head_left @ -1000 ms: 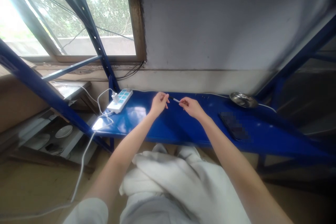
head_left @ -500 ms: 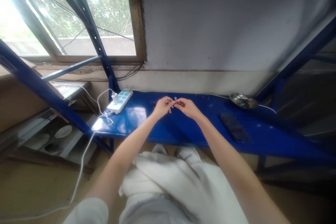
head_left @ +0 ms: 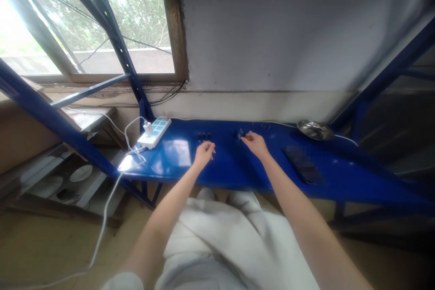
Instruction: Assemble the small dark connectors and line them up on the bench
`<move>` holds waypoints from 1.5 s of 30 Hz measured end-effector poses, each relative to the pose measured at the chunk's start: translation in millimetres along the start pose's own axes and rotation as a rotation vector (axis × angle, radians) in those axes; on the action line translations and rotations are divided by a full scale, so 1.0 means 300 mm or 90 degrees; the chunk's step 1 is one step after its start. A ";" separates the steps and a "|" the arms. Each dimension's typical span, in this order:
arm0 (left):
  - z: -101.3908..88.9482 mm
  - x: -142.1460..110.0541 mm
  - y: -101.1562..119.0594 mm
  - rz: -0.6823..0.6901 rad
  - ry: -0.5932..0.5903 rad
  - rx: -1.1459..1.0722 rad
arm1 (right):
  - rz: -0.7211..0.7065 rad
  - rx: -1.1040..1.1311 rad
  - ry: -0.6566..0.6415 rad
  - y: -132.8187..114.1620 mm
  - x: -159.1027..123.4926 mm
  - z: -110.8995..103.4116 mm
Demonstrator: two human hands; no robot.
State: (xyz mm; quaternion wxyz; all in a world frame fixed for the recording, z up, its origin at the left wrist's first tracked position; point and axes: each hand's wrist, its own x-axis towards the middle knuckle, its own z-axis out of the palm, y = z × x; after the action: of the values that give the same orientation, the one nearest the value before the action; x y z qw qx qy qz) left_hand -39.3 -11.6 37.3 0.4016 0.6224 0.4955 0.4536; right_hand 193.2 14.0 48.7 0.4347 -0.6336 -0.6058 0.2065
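My left hand (head_left: pixel 204 154) is over the blue table, its fingers curled together; whatever they hold, if anything, is too small to make out. Just beyond it three small dark pieces (head_left: pixel 204 137) stand in a short row. To the right, my right hand (head_left: pixel 255 143) is low at the table with thumb and fingers pinched. Its fingertips are at a small cluster of clear pieces (head_left: pixel 241 133), with a small dark piece (head_left: pixel 235 134) beside them. Whether the pinch holds one of these cannot be made out.
On the blue table (head_left: pixel 231 170) a white power strip (head_left: pixel 156 132) with a plugged-in cable lies at the left. A shiny metal dish (head_left: pixel 315 130) is at the back right, a dark phone-like slab (head_left: pixel 301 165) nearer. Tiny bits (head_left: pixel 265 126) lie along the back. Blue posts (head_left: pixel 117 38) frame the space.
My hands, together before around a small clear piece, have come apart. The left moved left and nearer, uncovering the dark row; the right moved right to the clear pieces.
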 end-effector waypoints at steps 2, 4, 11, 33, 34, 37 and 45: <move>0.003 -0.014 -0.043 -0.029 0.029 -0.009 | 0.018 -0.012 0.033 0.048 0.011 0.020; 0.009 -0.020 -0.070 -0.050 0.046 -0.022 | 0.014 -0.027 0.042 0.078 0.024 0.047; 0.014 -0.018 -0.094 -0.062 0.061 -0.045 | 0.009 -0.094 0.002 0.107 0.075 0.128; 0.010 -0.036 -0.081 -0.061 0.056 -0.037 | -0.010 -0.139 -0.039 0.105 0.090 0.155; 0.010 -0.036 -0.081 -0.061 0.057 -0.038 | -0.009 -0.140 -0.041 0.103 0.089 0.154; 0.010 -0.037 -0.080 -0.060 0.059 -0.040 | -0.002 -0.147 -0.044 0.099 0.090 0.153; 0.008 -0.040 -0.074 -0.066 0.054 -0.029 | 0.042 -0.205 -0.078 0.121 0.113 0.140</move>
State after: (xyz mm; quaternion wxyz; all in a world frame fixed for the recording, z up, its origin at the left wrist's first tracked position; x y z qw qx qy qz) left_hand -43.8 -19.4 13.5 0.4172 0.5668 0.5332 0.4695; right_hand 187.5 62.7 6.1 0.2827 -0.7007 -0.6355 0.1588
